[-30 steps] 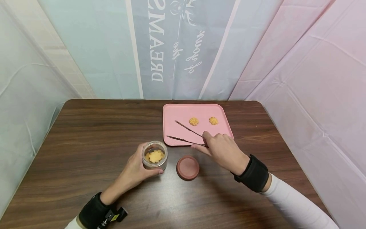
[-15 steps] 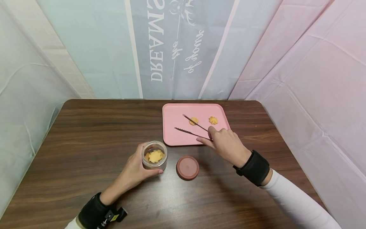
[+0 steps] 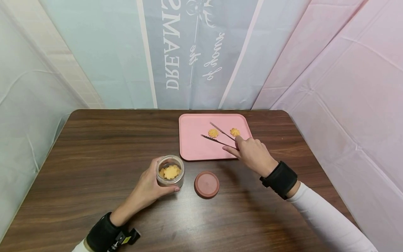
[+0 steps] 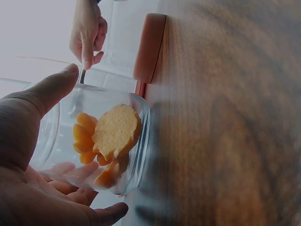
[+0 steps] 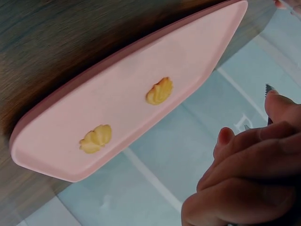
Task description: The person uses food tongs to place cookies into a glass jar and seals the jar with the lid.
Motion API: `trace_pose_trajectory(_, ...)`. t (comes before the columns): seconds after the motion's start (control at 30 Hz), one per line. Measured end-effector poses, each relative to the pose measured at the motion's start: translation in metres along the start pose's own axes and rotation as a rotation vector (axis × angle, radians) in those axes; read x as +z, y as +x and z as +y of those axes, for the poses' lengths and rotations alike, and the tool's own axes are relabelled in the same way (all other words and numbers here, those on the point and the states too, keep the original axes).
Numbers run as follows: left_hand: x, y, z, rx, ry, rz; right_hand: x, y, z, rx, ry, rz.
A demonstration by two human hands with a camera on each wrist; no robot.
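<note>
My right hand [image 3: 252, 154] has its fingers [image 3: 231, 151] pinched on the tongs [image 3: 219, 137], whose two tips stand apart, one on each side of the swirl cookie [image 3: 213, 133] on the pink tray [image 3: 195, 147]. A flower cookie [image 3: 234, 132] lies just beyond my knuckles. My left hand [image 3: 148, 189] wraps the glass jar [image 3: 170, 171] of cookies on the desk [image 3: 94, 147], with the lid [image 3: 206, 184] just beside it.

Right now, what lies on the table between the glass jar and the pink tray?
In the head view, only the round reddish lid lies near that stretch, right of the jar and below the tray; otherwise bare wood.
</note>
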State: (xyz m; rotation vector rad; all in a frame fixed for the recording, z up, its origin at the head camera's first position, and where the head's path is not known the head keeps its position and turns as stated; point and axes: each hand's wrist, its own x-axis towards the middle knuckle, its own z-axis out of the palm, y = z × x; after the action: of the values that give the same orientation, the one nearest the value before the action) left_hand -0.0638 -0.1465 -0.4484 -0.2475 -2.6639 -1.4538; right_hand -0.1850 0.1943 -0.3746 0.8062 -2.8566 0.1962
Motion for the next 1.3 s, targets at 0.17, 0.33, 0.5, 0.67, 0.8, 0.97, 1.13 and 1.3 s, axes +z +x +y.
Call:
trace_pose_trajectory(0.17,0.0,0.0,0.0,-0.005,0.001,0.0,0.003,0.002,0.006,0.013,0.015,-0.015)
trace_pose_trajectory(0.33,-0.001,0.001,0.001,0.006,0.003,0.008,0.007,0.002,0.011,0.024,0.003,-0.019)
trace_pose_trajectory(0.5,-0.001,0.001,0.001,0.01,0.002,0.009,0.012,0.003,0.018,0.033,-0.003,-0.037)
trace_pose_trajectory(0.67,-0.001,0.0,0.001,0.003,-0.004,0.004,0.016,0.005,0.023,0.064,0.004,-0.094)
trace_pose_trajectory(0.8,0.0,0.0,0.001,0.003,-0.008,0.004,0.02,0.006,0.026,0.1,0.004,-0.138)
trace_pose_trajectory(0.97,0.001,0.0,0.001,-0.001,-0.006,0.004,0.022,0.006,0.029,0.121,0.007,-0.152)
trace_pose_trajectory(1.13,0.0,0.0,0.001,-0.003,-0.008,0.003,0.024,0.008,0.032,0.138,0.017,-0.181)
trace_pose_trajectory(1.3,0.0,-0.001,0.001,-0.001,-0.008,0.002,0.028,0.011,0.036,0.167,0.015,-0.222)
